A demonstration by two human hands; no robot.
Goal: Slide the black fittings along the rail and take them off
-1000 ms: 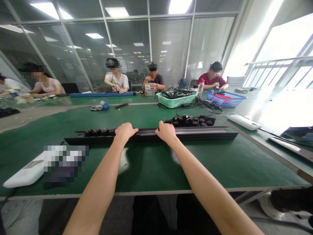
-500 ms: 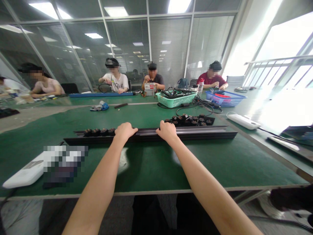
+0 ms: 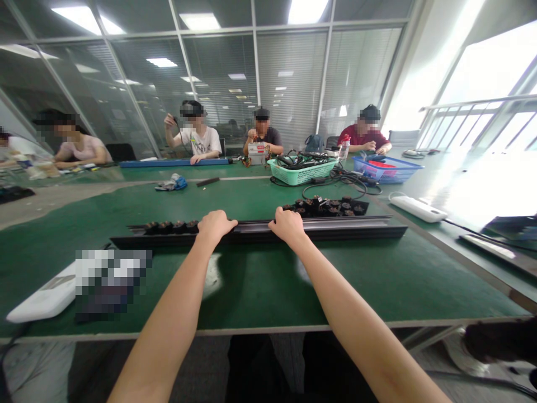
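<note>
L fingers [image 3: 230, 224], R fingers [image 3: 274, 225] on blk rail [image 3: 348, 225] | clamped? can't tell

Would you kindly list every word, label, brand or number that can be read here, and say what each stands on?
None can be read with certainty.
White-and-red box: characters on its red patch, too small to read surely.
White T-shirt across the table: dark lettering, too blurred to read.
Black rail under the hands: no lettering visible.
</note>
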